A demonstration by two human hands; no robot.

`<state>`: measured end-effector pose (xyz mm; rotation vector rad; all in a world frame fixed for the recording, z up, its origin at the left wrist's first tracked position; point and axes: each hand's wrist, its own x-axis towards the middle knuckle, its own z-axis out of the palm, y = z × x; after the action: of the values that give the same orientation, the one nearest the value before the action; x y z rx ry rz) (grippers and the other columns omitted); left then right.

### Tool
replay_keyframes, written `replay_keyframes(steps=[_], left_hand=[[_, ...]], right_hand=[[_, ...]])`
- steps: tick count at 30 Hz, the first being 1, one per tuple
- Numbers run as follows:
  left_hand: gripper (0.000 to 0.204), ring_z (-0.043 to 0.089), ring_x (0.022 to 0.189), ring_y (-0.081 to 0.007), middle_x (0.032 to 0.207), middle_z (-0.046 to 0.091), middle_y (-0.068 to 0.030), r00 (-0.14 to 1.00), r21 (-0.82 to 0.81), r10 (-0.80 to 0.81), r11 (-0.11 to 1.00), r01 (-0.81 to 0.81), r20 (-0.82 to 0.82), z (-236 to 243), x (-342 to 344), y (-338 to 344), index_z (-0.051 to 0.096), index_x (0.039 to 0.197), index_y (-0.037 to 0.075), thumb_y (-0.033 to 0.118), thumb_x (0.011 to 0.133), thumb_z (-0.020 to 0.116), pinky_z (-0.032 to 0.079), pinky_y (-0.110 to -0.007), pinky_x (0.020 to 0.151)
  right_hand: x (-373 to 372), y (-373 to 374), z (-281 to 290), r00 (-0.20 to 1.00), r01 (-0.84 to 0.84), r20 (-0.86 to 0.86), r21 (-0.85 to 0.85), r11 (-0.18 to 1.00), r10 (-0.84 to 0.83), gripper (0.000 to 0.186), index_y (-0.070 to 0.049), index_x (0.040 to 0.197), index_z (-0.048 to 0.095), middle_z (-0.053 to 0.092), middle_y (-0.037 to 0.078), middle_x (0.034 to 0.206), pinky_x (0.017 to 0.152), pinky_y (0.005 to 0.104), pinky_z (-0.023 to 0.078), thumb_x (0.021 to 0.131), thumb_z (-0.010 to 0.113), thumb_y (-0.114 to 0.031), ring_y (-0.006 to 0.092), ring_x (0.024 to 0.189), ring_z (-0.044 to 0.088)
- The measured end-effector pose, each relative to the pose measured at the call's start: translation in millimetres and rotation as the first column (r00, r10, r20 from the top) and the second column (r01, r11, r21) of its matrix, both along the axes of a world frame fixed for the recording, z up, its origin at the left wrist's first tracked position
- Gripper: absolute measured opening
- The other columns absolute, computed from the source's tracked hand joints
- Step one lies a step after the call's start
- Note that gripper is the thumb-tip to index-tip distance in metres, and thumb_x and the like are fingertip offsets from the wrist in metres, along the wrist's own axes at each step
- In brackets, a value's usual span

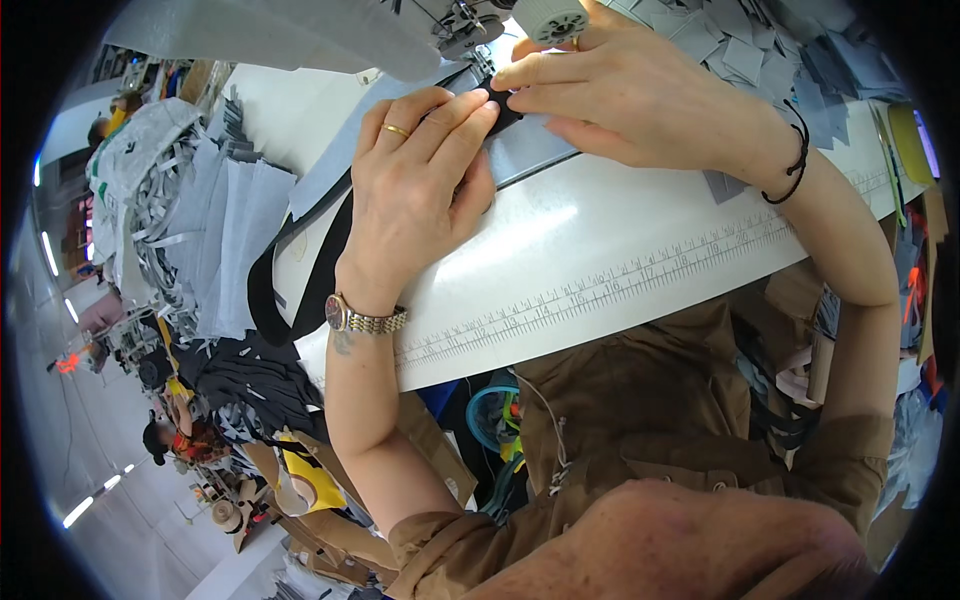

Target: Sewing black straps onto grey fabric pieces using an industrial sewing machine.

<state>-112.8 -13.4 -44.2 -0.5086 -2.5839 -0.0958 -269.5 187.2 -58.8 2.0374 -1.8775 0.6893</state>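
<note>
My left hand (420, 185) is closed on a black strip (504, 112), its fingertips pressing it just below the presser foot (483, 62) of a sewing machine (300, 35). My right hand (640, 100) is at the strip's right, fingers bent and pressed on it beside a white dial (550, 18). A pale grey-blue fabric piece (343, 150) lies under the strip, which loops down past my left wrist over the white worktable (590, 215), printed with a ruler along its front edge. The fingertips of both hands partly cover the strip.
Grey fabric pieces (228, 240) and a dark fabric pile (240, 385) are heaped at the left. Small grey cut pieces (740, 50) cover the back right. A blue basket (485, 420) sits below the table. A co-worker (185, 435) is in the background at lower left.
</note>
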Motion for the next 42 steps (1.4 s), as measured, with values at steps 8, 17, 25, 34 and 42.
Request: replay_keyframes(steps=[8, 17, 25, 34, 42], left_hand=[[0.031, 0.066, 0.104, -0.0258, 0.111, 0.074, -0.0055, 1.0, 0.077, -0.006, 0.997, 0.007, -0.016, -5, -1, -1, 0.072, 0.106, 0.005, 0.006, 0.075, 0.07, 0.05, -0.042, 0.091], [0.02, 0.066, 0.1, -0.0232, 0.097, 0.072, -0.0021, 0.947, 0.108, 0.052, 0.994, -0.018, -0.318, -20, -1, -2, 0.072, 0.096, 0.01, 0.018, 0.078, 0.074, 0.05, -0.04, 0.092], [0.009, 0.066, 0.078, -0.0308, 0.084, 0.073, -0.0075, 0.701, 0.154, 0.689, 0.725, -0.672, -0.183, 47, 158, -58, 0.076, 0.088, 0.009, 0.007, 0.08, 0.073, 0.053, -0.04, 0.071], [0.029, 0.06, 0.102, -0.0367, 0.11, 0.07, -0.0123, 0.628, -0.113, 0.778, 0.624, -0.773, -0.002, 3, 219, -97, 0.073, 0.101, 0.001, 0.002, 0.072, 0.074, 0.049, -0.046, 0.091], [0.033, 0.059, 0.113, -0.0362, 0.12, 0.068, -0.0147, 0.568, -0.393, 0.82, 0.546, -0.74, 0.068, 17, 220, -70, 0.073, 0.098, -0.002, 0.006, 0.066, 0.076, 0.046, -0.048, 0.097]], right_hand=[[2, -1, 10, 0.994, 0.003, 0.106, 0.122, 0.993, -0.016, 0.026, -0.005, 0.114, 0.073, 0.07, 0.004, 0.129, 0.1, 0.0417, 0.046, 0.088, 0.07, -0.008, 0.021, 0.12, 0.063], [-8, -6, 16, 0.993, -0.034, 0.116, 0.241, 0.97, 0.006, 0.032, 0.001, 0.117, 0.071, 0.068, 0.01, 0.133, 0.114, 0.0462, 0.042, 0.086, 0.064, -0.001, 0.0313, 0.131, 0.058], [-10, -4, 14, 0.987, -0.064, 0.162, 0.239, 0.969, 0.025, 0.033, 0.0, 0.118, 0.071, 0.068, 0.009, 0.136, 0.115, 0.0465, 0.041, 0.086, 0.065, -0.003, 0.0311, 0.134, 0.056], [-14, -3, 7, 0.996, -0.007, 0.085, 0.233, 0.972, -0.013, 0.035, -0.001, 0.122, 0.07, 0.067, 0.008, 0.138, 0.118, 0.0459, 0.039, 0.088, 0.065, -0.006, 0.0302, 0.136, 0.054], [-11, 0, 8, 0.994, -0.024, 0.112, 0.185, 0.982, 0.004, 0.03, -0.002, 0.118, 0.071, 0.067, 0.007, 0.137, 0.116, 0.0449, 0.04, 0.089, 0.066, -0.006, 0.0303, 0.135, 0.054]])
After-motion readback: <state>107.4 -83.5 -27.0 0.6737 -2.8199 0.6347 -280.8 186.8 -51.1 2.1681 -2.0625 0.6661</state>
